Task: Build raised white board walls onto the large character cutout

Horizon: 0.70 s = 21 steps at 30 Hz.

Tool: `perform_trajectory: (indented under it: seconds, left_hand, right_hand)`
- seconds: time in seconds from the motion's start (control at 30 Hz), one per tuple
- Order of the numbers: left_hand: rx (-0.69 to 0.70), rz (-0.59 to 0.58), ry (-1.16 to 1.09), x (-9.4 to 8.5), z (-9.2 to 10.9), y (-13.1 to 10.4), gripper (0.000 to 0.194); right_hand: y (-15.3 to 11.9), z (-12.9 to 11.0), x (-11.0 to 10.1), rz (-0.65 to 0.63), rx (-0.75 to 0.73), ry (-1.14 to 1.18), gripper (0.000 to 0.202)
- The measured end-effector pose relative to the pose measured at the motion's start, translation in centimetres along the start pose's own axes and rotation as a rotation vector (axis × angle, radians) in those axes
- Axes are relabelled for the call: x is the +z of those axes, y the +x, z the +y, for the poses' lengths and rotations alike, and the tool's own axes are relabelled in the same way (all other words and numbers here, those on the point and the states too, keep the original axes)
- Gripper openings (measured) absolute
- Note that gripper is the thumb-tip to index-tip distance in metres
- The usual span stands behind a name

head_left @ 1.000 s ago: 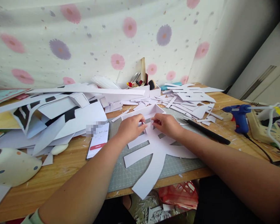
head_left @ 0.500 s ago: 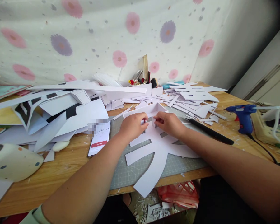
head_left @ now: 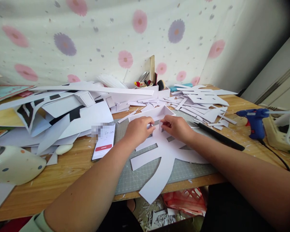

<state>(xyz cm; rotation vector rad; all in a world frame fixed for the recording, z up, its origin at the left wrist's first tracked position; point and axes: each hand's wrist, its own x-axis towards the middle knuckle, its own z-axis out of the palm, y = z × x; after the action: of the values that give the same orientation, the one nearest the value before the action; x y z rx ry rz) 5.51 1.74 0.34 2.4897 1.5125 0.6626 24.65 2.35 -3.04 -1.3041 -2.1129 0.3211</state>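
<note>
A large white foam-board cut-out (head_left: 168, 149) with curved and straight arms lies on a grey cutting mat (head_left: 145, 175), its lowest arm reaching past the table's front edge. White upright strips (head_left: 151, 113) form walls along its far end. My right hand (head_left: 177, 128) pinches a small upright white strip (head_left: 162, 125) at the cut-out's surface. Just to its left, my left hand (head_left: 139, 129) is closed, thumb and fingers curled together over the cut-out. Whatever lies between the left fingertips is too small or hidden to name.
On the right are a blue hot glue gun (head_left: 253, 120) with its cord and a black long-handled tool (head_left: 221, 137). A phone (head_left: 103, 141) lies left of the mat. White offcuts (head_left: 203, 103) pile up behind, and white sheets (head_left: 74, 129) lie at the left.
The view has shifted slightly, so the scene sits a little further right. Both hands keep nearly the same position and pinch over the cut-out. The phone's timer shows one second more.
</note>
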Motion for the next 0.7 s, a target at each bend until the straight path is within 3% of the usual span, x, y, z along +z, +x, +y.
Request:
perform_trajectory:
  seconds: [0.3,0.7]
  left_hand:
    - [-0.082,-0.019,0.014,-0.22,0.29,-0.08,0.011]
    - [-0.070,-0.018,-0.001,-0.28,0.20,-0.07,0.010]
  right_hand:
    - [-0.04,-0.02,0.00,0.011,0.002,-0.001,0.012]
    - [-0.06,-0.05,-0.09,0.003,0.003,-0.007,0.012]
